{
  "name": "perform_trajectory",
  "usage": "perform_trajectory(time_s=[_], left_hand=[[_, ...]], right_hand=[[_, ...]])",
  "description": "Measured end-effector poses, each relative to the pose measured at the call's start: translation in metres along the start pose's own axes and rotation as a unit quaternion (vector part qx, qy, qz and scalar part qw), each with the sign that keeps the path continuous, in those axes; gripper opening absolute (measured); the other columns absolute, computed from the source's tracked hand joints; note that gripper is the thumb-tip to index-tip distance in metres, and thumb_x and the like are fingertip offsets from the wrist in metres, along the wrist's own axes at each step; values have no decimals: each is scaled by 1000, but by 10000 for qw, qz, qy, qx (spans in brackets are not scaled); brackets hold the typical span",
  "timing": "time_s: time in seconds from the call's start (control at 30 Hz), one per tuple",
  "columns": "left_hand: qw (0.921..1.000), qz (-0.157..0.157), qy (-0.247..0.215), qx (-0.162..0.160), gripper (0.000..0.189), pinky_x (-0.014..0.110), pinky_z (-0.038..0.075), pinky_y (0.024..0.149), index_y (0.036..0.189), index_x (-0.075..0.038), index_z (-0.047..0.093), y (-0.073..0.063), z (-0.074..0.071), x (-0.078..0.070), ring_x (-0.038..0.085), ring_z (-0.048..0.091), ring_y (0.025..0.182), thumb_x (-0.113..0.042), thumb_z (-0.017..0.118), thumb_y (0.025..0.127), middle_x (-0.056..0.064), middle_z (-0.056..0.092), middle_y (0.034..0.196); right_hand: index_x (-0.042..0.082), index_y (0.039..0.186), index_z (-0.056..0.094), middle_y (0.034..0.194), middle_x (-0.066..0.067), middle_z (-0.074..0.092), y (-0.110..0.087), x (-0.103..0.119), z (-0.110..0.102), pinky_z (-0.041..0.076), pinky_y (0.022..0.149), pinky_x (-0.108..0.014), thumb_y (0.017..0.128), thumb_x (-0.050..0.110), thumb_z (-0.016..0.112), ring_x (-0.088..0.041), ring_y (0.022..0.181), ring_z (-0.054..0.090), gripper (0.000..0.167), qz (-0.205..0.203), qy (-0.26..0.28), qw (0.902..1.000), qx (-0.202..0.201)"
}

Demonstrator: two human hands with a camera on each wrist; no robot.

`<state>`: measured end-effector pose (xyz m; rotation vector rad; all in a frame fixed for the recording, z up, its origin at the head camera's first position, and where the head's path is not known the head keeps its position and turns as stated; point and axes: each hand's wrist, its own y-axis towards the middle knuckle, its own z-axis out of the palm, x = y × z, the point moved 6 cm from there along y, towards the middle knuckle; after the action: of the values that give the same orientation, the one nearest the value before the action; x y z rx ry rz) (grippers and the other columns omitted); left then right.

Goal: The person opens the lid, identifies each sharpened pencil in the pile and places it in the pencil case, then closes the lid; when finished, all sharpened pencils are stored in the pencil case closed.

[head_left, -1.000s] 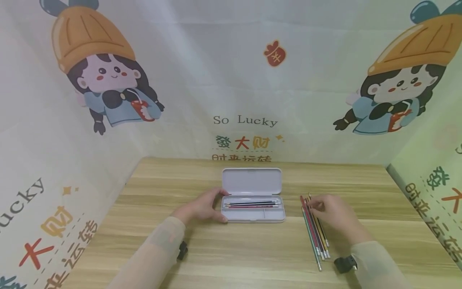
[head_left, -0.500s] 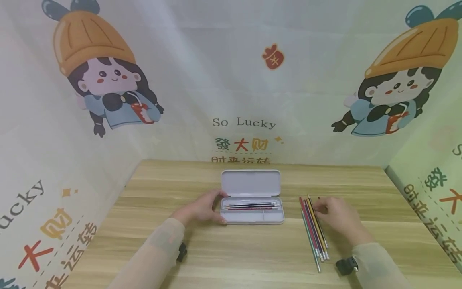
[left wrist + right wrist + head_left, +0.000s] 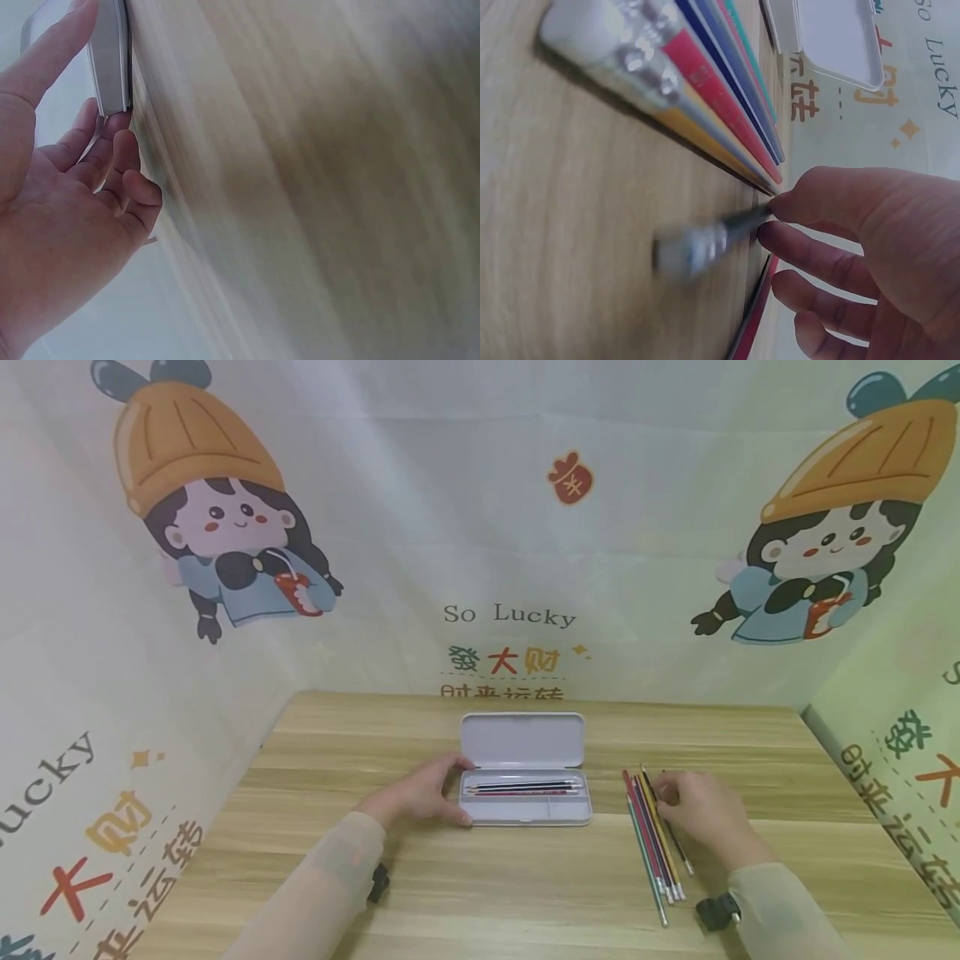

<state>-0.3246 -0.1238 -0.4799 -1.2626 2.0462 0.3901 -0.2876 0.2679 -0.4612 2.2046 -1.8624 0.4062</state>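
A white pencil case [image 3: 510, 812] lies with its lid [image 3: 522, 740] up, and several pencils [image 3: 521, 788] rest in its long back compartment. My left hand [image 3: 420, 792] grips the case's left end between thumb and fingers; the left wrist view shows the fingers [image 3: 120, 154] at the case's corner. To the right, a bundle of pencils [image 3: 651, 839] in green, red, dark and yellow lies on the table. Beside it my right hand [image 3: 697, 806] pinches a dark pencil [image 3: 739, 223] with thumb and index finger. Its white eraser end points toward me, and its far end is hidden.
Both hands work over a wood-grain table [image 3: 510, 893]. A printed cloth [image 3: 630, 543] hangs behind and at both sides. In the right wrist view, a red and black pencil [image 3: 754, 311] lies beyond the fingers.
My right hand has moved slightly right. The dark pencil it pinches has come away from the bundle, its eraser end swinging right. My left hand stays on the case.
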Motion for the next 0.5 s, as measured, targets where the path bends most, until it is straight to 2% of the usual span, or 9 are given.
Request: perform_trajectory(time_s=[0.27, 0.5], left_hand=[[9999, -130, -6, -19, 82, 54, 33, 124, 138, -10, 54, 2, 1, 2, 37, 46, 142, -22, 96, 69, 17, 55, 145], [9999, -118, -18, 9, 81, 54, 33, 124, 138, -9, 54, 0, 0, 0, 37, 46, 142, -22, 96, 69, 17, 54, 145]], right_hand=[[8, 116, 74, 96, -6, 76, 2, -1, 1, 57, 63, -42, 81, 13, 76, -23, 83, 69, 36, -20, -71, 10000, 62], [8, 119, 75, 97, -7, 76, 0, -1, 1, 55, 58, -36, 81, 13, 75, -20, 79, 67, 39, 19, -60, 10000, 36]])
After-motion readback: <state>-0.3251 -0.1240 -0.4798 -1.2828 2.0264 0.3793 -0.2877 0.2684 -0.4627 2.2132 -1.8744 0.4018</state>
